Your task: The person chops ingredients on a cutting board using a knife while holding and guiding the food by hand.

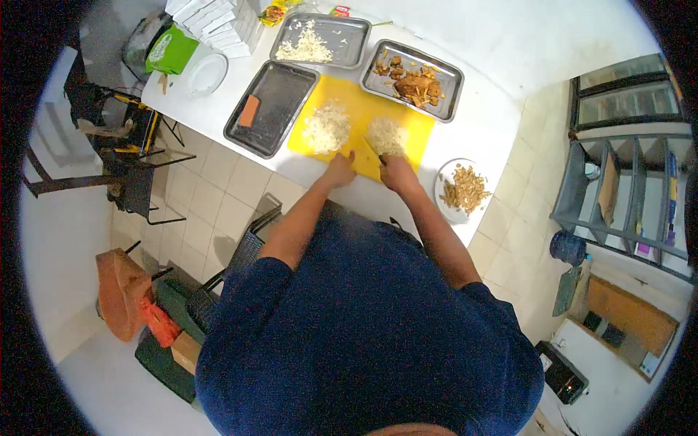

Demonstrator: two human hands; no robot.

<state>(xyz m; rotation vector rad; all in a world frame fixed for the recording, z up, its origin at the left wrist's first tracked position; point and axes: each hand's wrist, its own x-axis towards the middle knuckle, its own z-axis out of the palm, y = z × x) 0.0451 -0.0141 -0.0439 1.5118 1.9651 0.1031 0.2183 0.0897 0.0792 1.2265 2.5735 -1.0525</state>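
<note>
A yellow cutting board [358,109] lies on the table with two heaps of pale chopped food, a left heap [327,128] and a right heap [387,136]. My right hand [396,173] is closed around the handle of a knife [371,148]; its blade points up and left, beside the right heap. At the board's front edge, just below the left heap, is my left hand [339,171]. Its thumb stands apart from the fingers, and I see nothing in it. The exact kind of chopped food is too blurred to tell.
A dark tray [280,94] holds a reddish-brown block [249,111]. Behind are a tray of pale shreds [349,36] and a tray of browned pieces [454,80]. A plate of brown pieces [465,190] stands at right, a white plate [207,75] at left.
</note>
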